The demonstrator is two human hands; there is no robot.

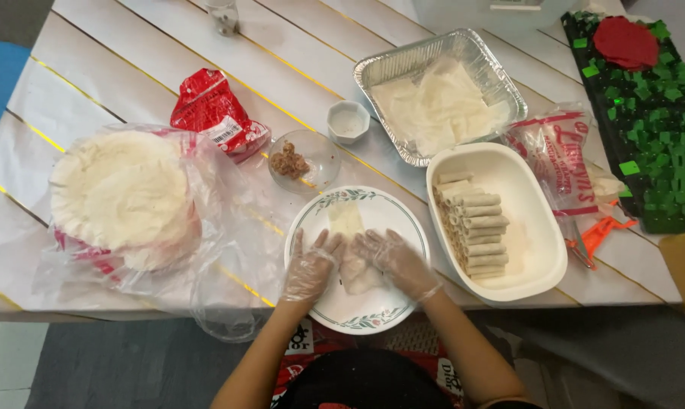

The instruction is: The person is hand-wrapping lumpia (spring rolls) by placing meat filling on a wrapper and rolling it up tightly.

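**Gloved hands on a wrapper, plate nearest**

We note left hand (pixel 309 271) and right hand (pixel 396 261) pressed on a pale wrapper (pixel 351 257) on the floral plate (pixel 323 220), fingers apparently curled round it. Right: white dish (pixel 543 250) holding stacked rolls (pixel 475 231). Beyond: glass bowl (pixel 323 148) with brown filling (pixel 289 163), foil tray (pixel 403 64) of sheets (pixel 441 106).

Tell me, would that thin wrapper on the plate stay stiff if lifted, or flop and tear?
Probably floppy: the wrapper lies flat and thin on the plate, bending where the left hand and right hand roll it. It looks light and likely tears easily. Finished rolls look round, so could roll if nudged.
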